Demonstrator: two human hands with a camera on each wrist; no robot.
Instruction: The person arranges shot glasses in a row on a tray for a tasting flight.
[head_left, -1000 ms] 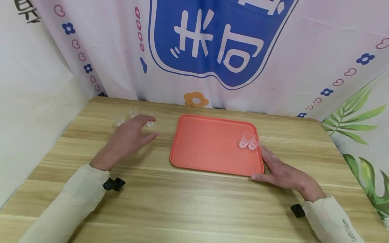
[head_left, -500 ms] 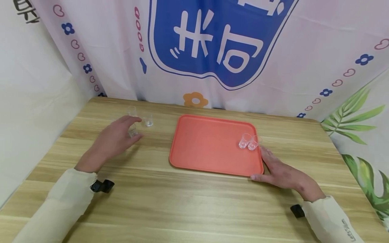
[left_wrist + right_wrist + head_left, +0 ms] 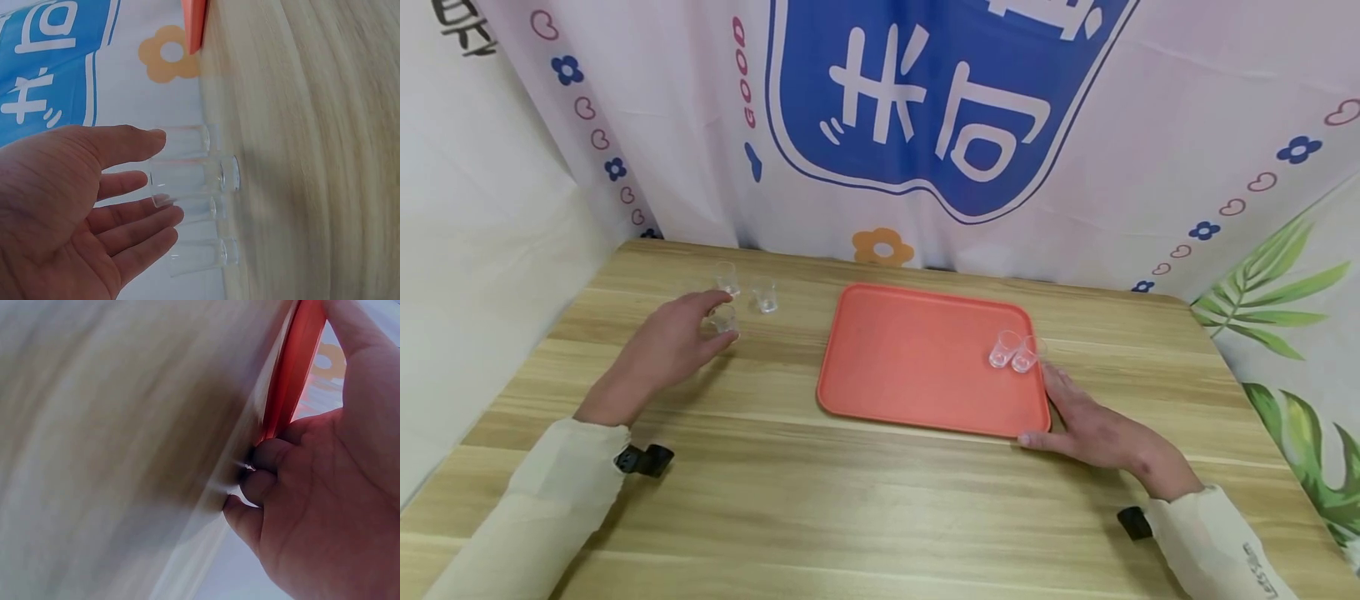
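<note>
In the head view my left hand [image 3: 666, 346] reaches round a small clear shot glass [image 3: 724, 319] standing on the wooden table. Its thumb and fingers are spread on either side of the rim in the left wrist view, where the shot glass [image 3: 194, 175] stands ahead of other glasses. Two of these, a back glass [image 3: 727, 279] and a right glass [image 3: 766, 296], stand just beyond. My right hand [image 3: 1093, 425] holds the near right corner of a red tray [image 3: 917, 358], thumb at the front edge, fingers at the right edge. On the tray stand two shot glasses [image 3: 1002, 350].
The wooden table [image 3: 865, 508] runs up to a printed cloth backdrop [image 3: 700, 167] behind the tray. White cloth [image 3: 482, 275] hangs at the left, and a leaf-patterned cloth [image 3: 1285, 292] at the right.
My left hand has drawn back to the left, from beside the right glass to around the nearest one. The right hand and tray stay in place.
</note>
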